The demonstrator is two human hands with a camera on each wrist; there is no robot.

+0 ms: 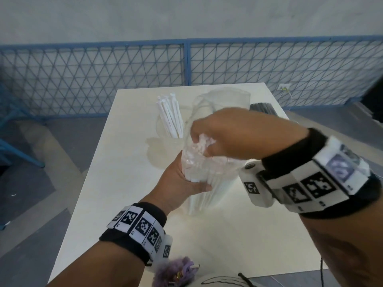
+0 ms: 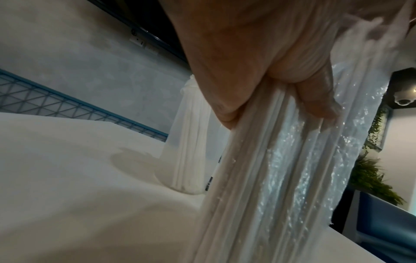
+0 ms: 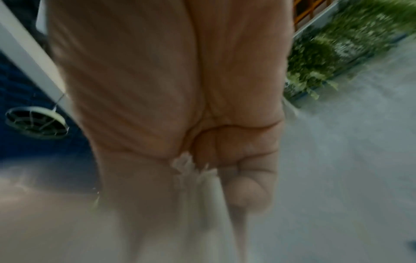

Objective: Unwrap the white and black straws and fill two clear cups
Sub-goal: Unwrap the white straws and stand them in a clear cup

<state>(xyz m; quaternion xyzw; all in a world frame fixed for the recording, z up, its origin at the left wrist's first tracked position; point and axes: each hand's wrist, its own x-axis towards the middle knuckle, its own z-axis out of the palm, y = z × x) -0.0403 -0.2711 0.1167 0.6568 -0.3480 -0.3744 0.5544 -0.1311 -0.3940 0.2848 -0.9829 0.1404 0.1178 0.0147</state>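
Observation:
A bundle of white straws in a clear plastic wrapper stands upright over the table's middle. My left hand grips the bundle around its middle; the left wrist view shows that hand curled round the wrapped straws. My right hand pinches the crumpled top of the wrapper; in the blurred right wrist view its fingers clamp a scrap of plastic. Behind stands a clear cup with white straws in it. Black straws show partly behind my right wrist.
The pale table ends in edges at left and far back. A blue mesh fence runs behind it. A purple fuzzy item lies at the near edge. Loose clear plastic rises above my right hand.

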